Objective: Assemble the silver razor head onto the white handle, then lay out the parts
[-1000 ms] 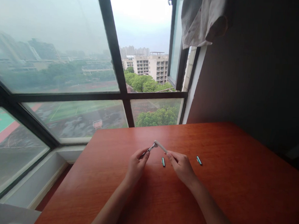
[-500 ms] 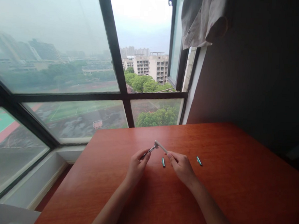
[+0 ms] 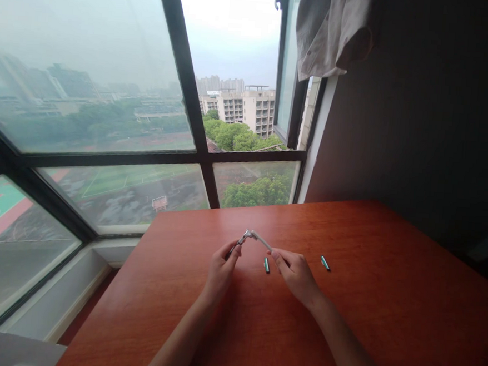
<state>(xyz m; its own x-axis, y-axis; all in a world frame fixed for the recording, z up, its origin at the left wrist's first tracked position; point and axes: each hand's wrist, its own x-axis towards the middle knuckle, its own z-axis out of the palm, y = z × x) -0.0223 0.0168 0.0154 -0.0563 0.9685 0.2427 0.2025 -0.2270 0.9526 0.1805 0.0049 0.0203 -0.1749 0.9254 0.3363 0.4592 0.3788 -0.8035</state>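
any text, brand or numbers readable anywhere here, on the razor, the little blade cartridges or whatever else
No text can be read anywhere.
Razor, held between the left hand and right hand: no marking legible, too small.
Two teal cartridges on the table: no print visible.
Cloth hanging by the window: plain.
Buildings outside: far and hazy, no signs legible.
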